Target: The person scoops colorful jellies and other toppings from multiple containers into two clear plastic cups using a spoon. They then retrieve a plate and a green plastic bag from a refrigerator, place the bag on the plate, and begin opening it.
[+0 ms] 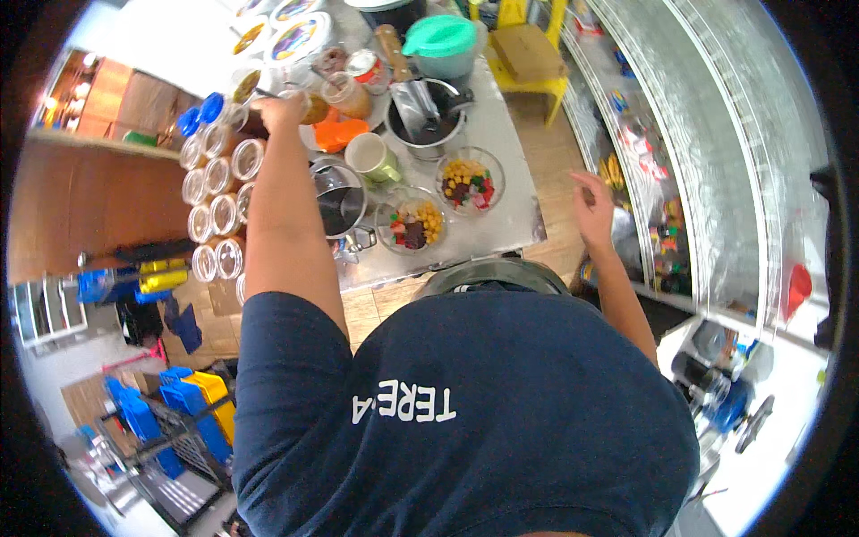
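My left hand (283, 113) reaches over the far left of the table, among open jars. Its fingers are closed together, next to a dark spoon handle (267, 93) that leans from a jar (245, 87); what they grip is too small to make out. My right hand (593, 210) hangs beyond the table's right edge, fingers apart and holding nothing. Two clear bowls stand near the table's front: one bowl (386, 234) and another bowl (499, 190), both with yellow, red, green and dark pieces. Beside them are a pale green mug (371, 155) and a steel pitcher (340, 201).
Blue-lidded and clear jars (217, 174) line the left side. A steel pot (420, 148) with a wooden-handled tool (412, 106) stands behind the bowls, near a green-lidded container (440, 38). An orange lid (340, 131) lies midtable. Right are a yellow chair (535, 79) and stocked shelves (626, 134).
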